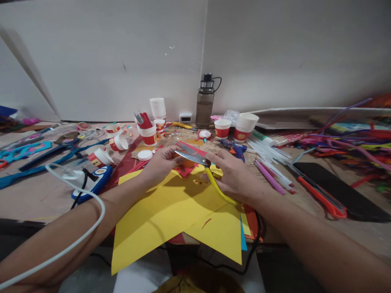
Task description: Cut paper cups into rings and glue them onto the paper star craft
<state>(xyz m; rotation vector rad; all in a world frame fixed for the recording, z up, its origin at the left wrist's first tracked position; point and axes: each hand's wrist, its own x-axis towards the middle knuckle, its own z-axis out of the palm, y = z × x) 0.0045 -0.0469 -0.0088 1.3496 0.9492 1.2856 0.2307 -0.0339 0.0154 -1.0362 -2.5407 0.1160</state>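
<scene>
My right hand (230,173) is closed round the yellow handles of a pair of scissors (210,175), whose blades stand apart and point left. A piece of red paper (197,151) lies at the blades. My left hand (161,165) pinches at the left end of this red paper; the fingertips are partly hidden. Below both hands spread large yellow paper sheets (159,215), overhanging the table's front edge. Small red scraps lie on the yellow sheet under the scissors.
Paper cups (148,134) stand at the back, one stack holding red strips. A water bottle (204,103) is against the wall. To the right are a blue glue gun (236,150), a red cutter (324,199) and a black phone-like slab (345,191). A white cable (99,219) crosses my left forearm.
</scene>
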